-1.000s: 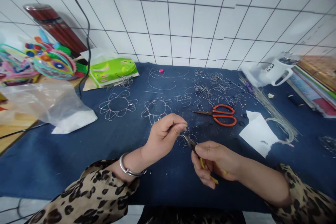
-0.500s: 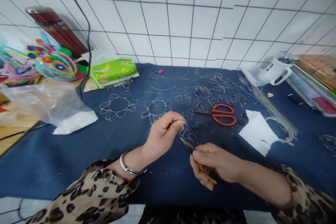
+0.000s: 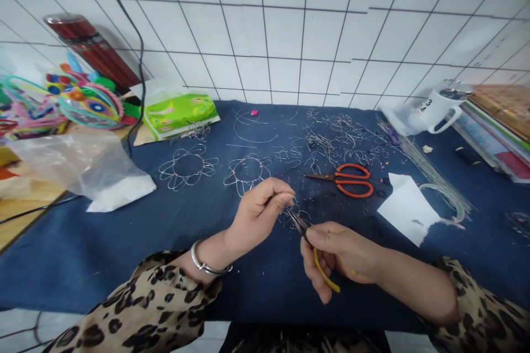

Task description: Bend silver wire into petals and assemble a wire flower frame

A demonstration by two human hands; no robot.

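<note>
Near the middle of the blue cloth, my left hand [image 3: 263, 212] pinches a small piece of thin bent wire [image 3: 305, 215] between thumb and fingers. My right hand [image 3: 337, 251] is wrapped round yellow-handled pliers [image 3: 298, 224], whose jaws reach to the wire just below my left fingertips. Whether the jaws are closed on the wire is too small to tell. Beyond my left hand lie two flower-shaped wire rings, one ring [image 3: 247, 171] close by and another ring [image 3: 188, 167] farther left. Orange-handled scissors [image 3: 351, 180] rest behind my right hand.
Loose bent wire pieces [image 3: 325, 140] are heaped at the back. Straight wires [image 3: 430, 165], white paper [image 3: 408, 209] and a white mug [image 3: 441, 107] are on the right. A green tissue pack [image 3: 180, 113], a plastic bag [image 3: 120, 187] and a red thermos [image 3: 93, 47] stand or lie left.
The pliers' tips have moved up towards my left fingertips, and their yellow handle shows more below my right hand. My left hand keeps its pinch almost in place.
</note>
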